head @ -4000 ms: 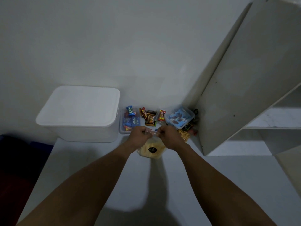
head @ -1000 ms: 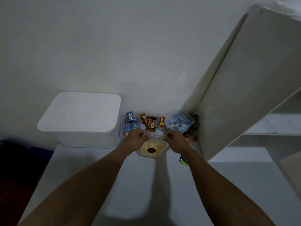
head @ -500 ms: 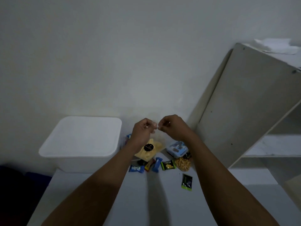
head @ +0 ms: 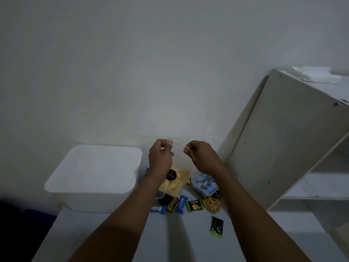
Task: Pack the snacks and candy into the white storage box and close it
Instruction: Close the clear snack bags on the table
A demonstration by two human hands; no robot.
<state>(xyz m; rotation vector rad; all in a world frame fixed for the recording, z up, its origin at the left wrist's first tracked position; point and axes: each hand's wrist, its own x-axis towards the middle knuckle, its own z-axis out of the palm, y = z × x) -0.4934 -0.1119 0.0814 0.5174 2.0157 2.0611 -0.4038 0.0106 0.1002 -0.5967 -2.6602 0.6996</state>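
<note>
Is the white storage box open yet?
No, the lid sits flat on the white storage box while the left hand and right hand pinch the clear snack bag.

Reads "nextar" on the black-and-green wrapper (head: 194,205). Shows "Kalp", upside down, on the blue wrapper (head: 158,209). Unreadable: round black label (head: 171,175) on the clear bag (head: 176,187).

Pale wall (head: 132,72), white table (head: 175,242), beige shelf unit (head: 283,148) (slanted in view), white paper (head: 317,75) on top

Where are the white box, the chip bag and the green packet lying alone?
white box (head: 94,167), head view, lid top.
chip bag (head: 174,185), head view, yellow chips part.
green packet (head: 216,226), head view, wrapper middle.
</note>
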